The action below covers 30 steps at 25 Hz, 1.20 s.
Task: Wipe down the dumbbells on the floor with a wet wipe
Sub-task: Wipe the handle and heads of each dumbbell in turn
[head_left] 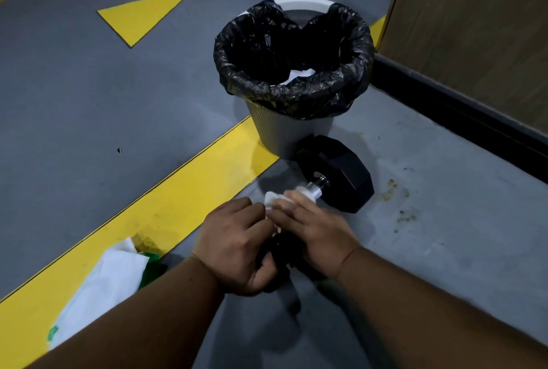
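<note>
A black hex dumbbell (pixel 338 173) lies on the grey floor in front of a bin, its far head and a short piece of chrome handle showing. A white wet wipe (pixel 277 198) is wrapped over the handle. My right hand (pixel 317 232) holds the wipe around the handle, fingers curled over it. My left hand (pixel 237 247) grips the near black head of the dumbbell, which is mostly hidden under both hands, and its fingertips touch the wipe.
A grey ribbed bin (pixel 292 131) lined with a black bag stands just behind the dumbbell, white paper inside. A white and green wipe packet (pixel 103 282) lies on the yellow floor stripe (pixel 189 190) at left. A wall with black skirting (pixel 462 110) runs along the right.
</note>
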Tool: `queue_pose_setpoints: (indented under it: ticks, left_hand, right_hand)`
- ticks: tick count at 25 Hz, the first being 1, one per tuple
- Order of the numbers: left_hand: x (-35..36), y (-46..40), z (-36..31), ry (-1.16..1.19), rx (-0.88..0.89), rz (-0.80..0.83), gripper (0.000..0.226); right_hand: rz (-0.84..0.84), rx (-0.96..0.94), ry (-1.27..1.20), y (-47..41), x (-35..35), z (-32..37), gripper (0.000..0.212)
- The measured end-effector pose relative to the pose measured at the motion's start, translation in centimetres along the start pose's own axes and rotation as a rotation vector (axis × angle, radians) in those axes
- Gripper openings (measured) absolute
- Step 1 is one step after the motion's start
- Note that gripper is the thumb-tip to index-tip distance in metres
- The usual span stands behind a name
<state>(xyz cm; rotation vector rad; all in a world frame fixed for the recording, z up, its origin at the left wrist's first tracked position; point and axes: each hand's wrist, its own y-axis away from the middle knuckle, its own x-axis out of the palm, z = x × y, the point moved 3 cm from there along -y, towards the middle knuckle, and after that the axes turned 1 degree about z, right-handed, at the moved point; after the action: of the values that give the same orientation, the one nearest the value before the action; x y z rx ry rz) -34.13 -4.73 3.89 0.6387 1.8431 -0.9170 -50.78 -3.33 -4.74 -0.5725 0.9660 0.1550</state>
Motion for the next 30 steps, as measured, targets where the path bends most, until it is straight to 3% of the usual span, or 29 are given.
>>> queue_pose_setpoints:
  ticks: [2, 5, 7, 9, 12, 15, 20, 22, 25, 30]
  left_hand:
    - [-0.1, -0.1, -0.2, -0.004, -0.007, 0.003, 0.02]
    - [0.0, 0.0, 0.0, 0.003, -0.018, 0.011, 0.014]
    - [0.2, 0.2, 0.3, -0.001, -0.025, 0.027, 0.019]
    - [0.3, 0.3, 0.4, -0.007, -0.031, 0.038, 0.021]
    - [0.1, 0.0, 0.2, -0.013, -0.037, 0.03, 0.016]
    - [0.2, -0.1, 0.0, -0.016, -0.033, 0.028, 0.014]
    - [0.3, 0.3, 0.3, -0.035, -0.039, 0.044, 0.019]
    - [0.2, 0.1, 0.0, -0.026, -0.041, 0.026, 0.014]
    - [0.1, 0.0, -0.3, -0.017, -0.037, 0.007, 0.013]
    - [0.5, 0.3, -0.1, -0.054, -0.048, 0.03, 0.017]
  right_hand:
    - [-0.054, 0.096, 0.004, -0.1, 0.5, -1.9, 0.065]
    - [-0.004, 0.199, -0.099, 0.5, 2.9, -0.6, 0.083]
    - [0.038, 0.04, -0.15, 1.3, 3.3, 1.3, 0.092]
    - [0.076, -0.033, -0.135, 1.5, 2.6, 0.8, 0.079]
    - [0.027, 0.153, -0.191, 0.8, 1.4, -1.2, 0.056]
    - [-0.08, 0.309, -0.215, 1.4, 2.7, -0.5, 0.069]
    - [0.105, -0.026, -0.118, 1.4, 2.2, 0.6, 0.086]
    - [0.061, 0.008, -0.024, 0.6, 0.7, -1.2, 0.082]
    - [-0.048, 0.228, -0.118, 0.6, 1.3, -1.3, 0.079]
    - [0.09, 0.055, -0.218, 2.1, 3.3, 0.8, 0.081]
